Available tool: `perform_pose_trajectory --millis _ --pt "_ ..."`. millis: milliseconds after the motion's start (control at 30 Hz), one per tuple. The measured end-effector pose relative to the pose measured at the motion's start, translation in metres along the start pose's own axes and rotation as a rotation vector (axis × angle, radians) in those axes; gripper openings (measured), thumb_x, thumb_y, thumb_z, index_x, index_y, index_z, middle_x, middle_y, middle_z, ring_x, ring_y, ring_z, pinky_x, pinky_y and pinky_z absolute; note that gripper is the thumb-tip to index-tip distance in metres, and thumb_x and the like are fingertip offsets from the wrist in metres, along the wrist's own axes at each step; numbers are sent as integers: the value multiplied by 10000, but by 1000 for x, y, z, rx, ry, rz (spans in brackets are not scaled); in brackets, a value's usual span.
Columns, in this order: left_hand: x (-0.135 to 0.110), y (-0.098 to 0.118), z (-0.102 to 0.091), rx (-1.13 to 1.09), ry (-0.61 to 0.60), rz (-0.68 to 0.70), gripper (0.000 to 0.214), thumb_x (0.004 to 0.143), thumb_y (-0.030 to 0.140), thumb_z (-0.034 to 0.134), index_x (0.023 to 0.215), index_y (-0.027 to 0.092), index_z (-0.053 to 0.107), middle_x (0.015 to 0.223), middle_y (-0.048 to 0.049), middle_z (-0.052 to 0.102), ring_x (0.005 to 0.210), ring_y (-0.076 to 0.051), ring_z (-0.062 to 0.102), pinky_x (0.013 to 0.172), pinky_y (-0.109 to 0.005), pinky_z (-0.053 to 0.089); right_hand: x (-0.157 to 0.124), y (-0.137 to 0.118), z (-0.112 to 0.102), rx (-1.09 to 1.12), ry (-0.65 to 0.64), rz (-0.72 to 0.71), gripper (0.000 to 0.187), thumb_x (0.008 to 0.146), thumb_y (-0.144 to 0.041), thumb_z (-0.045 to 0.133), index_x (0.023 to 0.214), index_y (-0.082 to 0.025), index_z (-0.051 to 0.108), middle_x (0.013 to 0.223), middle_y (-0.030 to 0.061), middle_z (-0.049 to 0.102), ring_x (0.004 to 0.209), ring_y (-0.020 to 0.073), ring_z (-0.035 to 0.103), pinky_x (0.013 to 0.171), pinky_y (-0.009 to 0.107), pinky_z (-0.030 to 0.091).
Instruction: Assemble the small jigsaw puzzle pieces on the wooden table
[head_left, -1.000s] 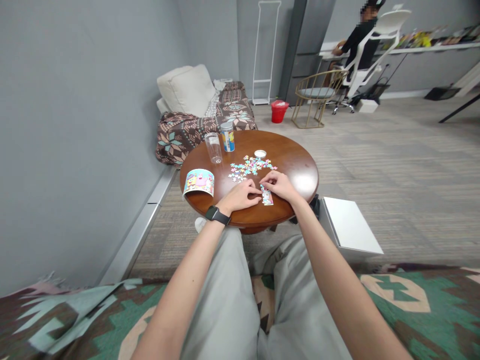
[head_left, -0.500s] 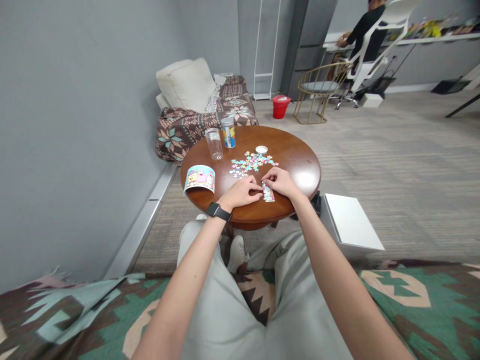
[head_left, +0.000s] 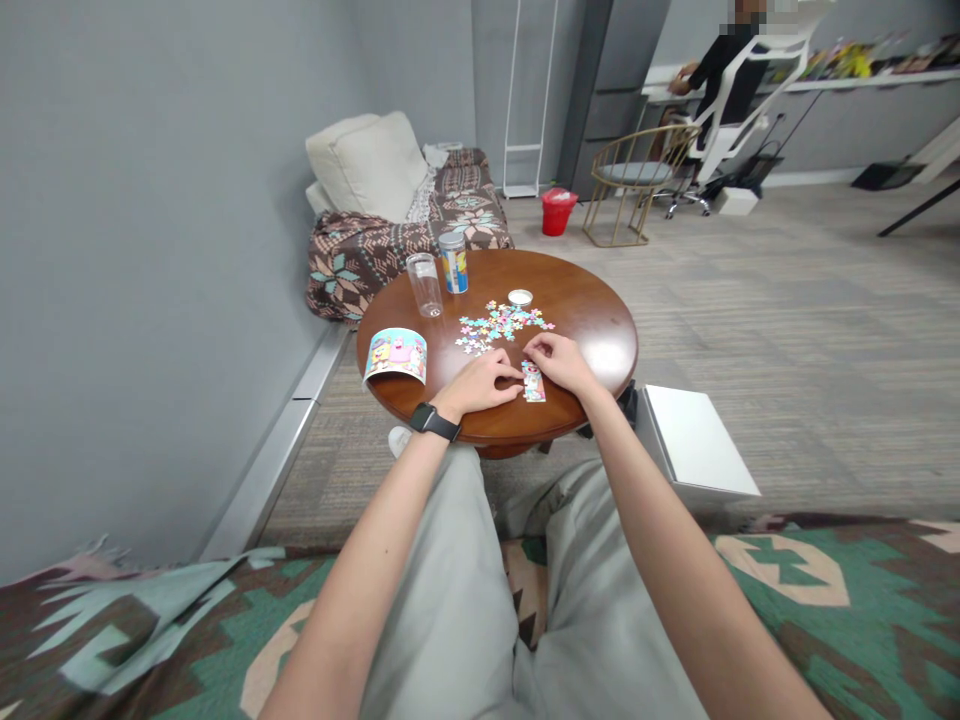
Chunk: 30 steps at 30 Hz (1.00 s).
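Observation:
On the round wooden table (head_left: pixel 592 285) lies a small strip of joined jigsaw pieces (head_left: pixel 534 384), upright along my line of sight. My left hand (head_left: pixel 487 383) rests at its left edge, thumb and forefinger apart, their tips against or right beside it. At the strip's far end, my right hand (head_left: pixel 556 358) has its fingers curled and tips pressed together. Whatever may be between them is too small to make out. Just beyond both hands spreads a pile of loose jigsaw pieces (head_left: pixel 504 322), mostly light blue, pink and white.
A curved cartoon picture sheet (head_left: pixel 396 356) stands at the table's left. Farther back are a clear plastic cup (head_left: pixel 425 287), a cartoon-printed can (head_left: pixel 454 264) and a round lid (head_left: pixel 520 298). A white box (head_left: pixel 697 435) stands right of the table. Another person (head_left: pixel 731 75) sits far off.
My right fingertips have come slightly away from the strip's far end. My left hand stays at the strip's edge. My left leg has shifted, and the whole view has moved a little.

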<state>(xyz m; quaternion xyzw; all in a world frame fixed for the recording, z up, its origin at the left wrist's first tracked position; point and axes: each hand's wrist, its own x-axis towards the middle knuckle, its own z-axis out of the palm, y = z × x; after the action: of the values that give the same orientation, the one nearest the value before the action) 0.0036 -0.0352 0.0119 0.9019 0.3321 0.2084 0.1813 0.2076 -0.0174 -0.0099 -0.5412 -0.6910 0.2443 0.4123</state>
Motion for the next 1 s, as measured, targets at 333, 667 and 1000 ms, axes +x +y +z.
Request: perform_pose_trajectory --millis 333,667,1000 --pt "1 2 -1 54 -4 60 372 868 290 598 1223 208 668 1399 -81 601 1353 -263 492 1164 -460 352 4 9 -3 266 112 70 193 787 -384 582 792 -202 646 735 17 664 720 175 615 762 318 478" --pt "1 2 -1 38 35 22 266 868 330 643 1088 213 738 1245 -62 698 1170 -229 612 1080 -416 422 5 9 -3 416 197 147 289 728 -483 644 791 -202 628 754 17 641 705 163 589 727 309 477" --pt "0 -1 0 -34 95 21 196 858 309 665 998 211 759 1218 -63 712 1127 -217 644 1054 -402 457 2 7 -3 409 208 156 329 727 -534 642 768 -207 631 714 14 617 707 175 576 723 316 465"
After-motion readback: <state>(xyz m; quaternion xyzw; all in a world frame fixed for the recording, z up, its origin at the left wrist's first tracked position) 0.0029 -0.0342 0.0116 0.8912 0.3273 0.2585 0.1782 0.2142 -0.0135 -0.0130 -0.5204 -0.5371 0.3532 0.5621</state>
